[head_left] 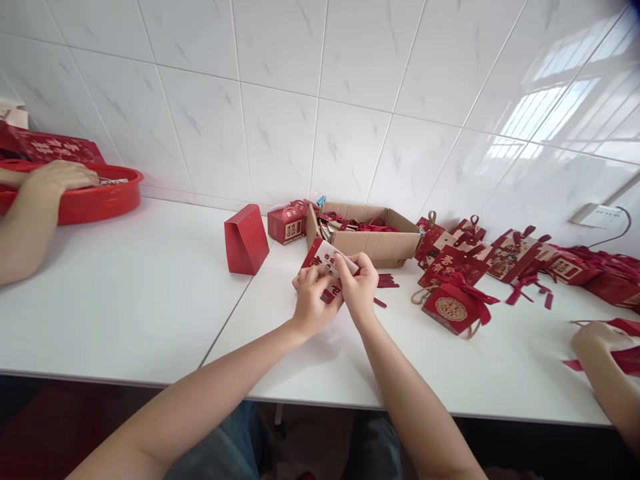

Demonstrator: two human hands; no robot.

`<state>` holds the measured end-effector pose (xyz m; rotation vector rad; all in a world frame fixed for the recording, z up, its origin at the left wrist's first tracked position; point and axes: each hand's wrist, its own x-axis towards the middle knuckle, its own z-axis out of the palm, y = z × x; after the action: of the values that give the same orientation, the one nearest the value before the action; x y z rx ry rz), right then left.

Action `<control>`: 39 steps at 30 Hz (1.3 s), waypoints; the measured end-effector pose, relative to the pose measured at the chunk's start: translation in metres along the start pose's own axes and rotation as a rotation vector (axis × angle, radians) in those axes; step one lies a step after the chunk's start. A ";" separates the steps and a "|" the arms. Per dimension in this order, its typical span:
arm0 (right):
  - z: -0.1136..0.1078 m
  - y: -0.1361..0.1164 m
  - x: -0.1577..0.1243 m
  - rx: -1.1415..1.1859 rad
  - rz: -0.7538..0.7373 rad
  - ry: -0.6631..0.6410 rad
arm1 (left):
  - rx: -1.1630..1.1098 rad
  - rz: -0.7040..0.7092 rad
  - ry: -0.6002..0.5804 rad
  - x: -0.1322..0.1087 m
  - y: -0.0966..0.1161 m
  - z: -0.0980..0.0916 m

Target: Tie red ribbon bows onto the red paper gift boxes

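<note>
Above the table in the middle of the head view, a small red-and-white gift box with printed characters is between my two hands. The fingers of my left hand curl round its left and lower side. My right hand grips its right side, thumb on the white panel. My fingers cover much of the box, so I cannot tell whether it is fully folded. Just beyond my hands is an open cardboard carton with red ribbons and pieces inside. Dark red ribbon strips lie by my right hand.
A plain red box stands to the left, near a red handled box. Several ribboned gift boxes crowd the right. Another person's hand reaches into a red basin; another hand handles red ribbon at far right.
</note>
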<state>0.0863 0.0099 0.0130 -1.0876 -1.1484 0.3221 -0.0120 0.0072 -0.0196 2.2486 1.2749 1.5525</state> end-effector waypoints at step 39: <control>-0.026 -0.015 -0.021 0.057 -0.707 -0.468 | -0.815 -0.219 -0.587 0.075 -0.016 -0.075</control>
<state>0.0949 -0.0260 0.0135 -0.5041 -1.8453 0.0441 -0.0743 0.0441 0.0603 1.7365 0.5460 0.9511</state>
